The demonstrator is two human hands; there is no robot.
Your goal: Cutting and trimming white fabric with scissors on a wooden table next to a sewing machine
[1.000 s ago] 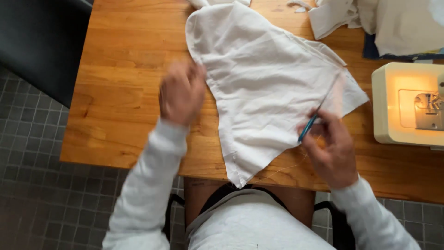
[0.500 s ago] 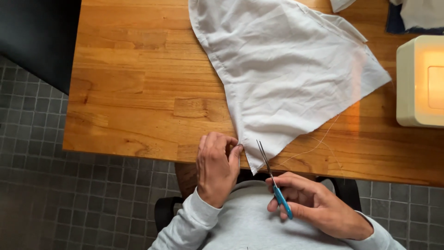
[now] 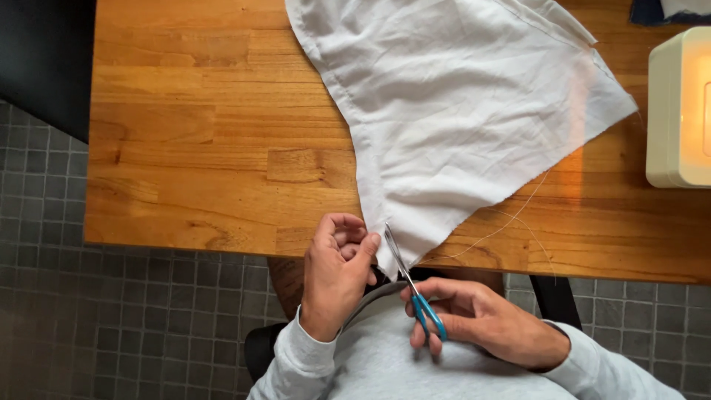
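Your left hand (image 3: 337, 278) pinches the bottom corner of the white fabric (image 3: 452, 126), which spreads away from it across the wooden table (image 3: 215, 148). Your right hand (image 3: 481, 318) grips blue-handled scissors (image 3: 413, 285), blades nearly closed, tips just beside your left thumb at the fabric corner.

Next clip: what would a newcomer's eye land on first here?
The big white cloth spread over the wooden table, its lowest corner hanging at the near edge. There the left hand pinches that corner while the right hand holds blue-handled scissors, blades up against the cloth. At the right edge, a cream sewing machine glows with its lamp.
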